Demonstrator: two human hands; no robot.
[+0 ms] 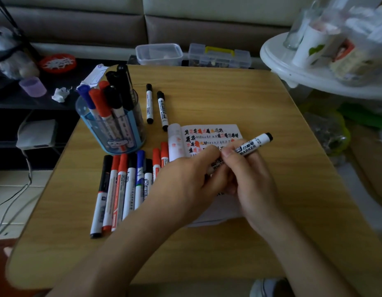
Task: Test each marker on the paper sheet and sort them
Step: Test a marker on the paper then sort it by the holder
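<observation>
At the far left of the wooden surface [228, 93] stands a translucent blue pen cup [111, 129], packed with upright blue, red and black markers. Just near of it a row of markers [121, 189] lies side by side, caps pointing far. To the right of the cup, two black markers [155, 107] lie next to each other, apart from the row. The paper sheet [207, 135], covered in black, red and orange test scribbles, lies centre-right, its near part hidden under the hands. The left hand [185, 181] has its fingers [209, 153] curled round the near-left end of a white marker [253, 144]. The right hand [252, 181] pinches the same marker's barrel between thumb and fingers. The marker is tilted above the sheet, its black end pointing far right.
</observation>
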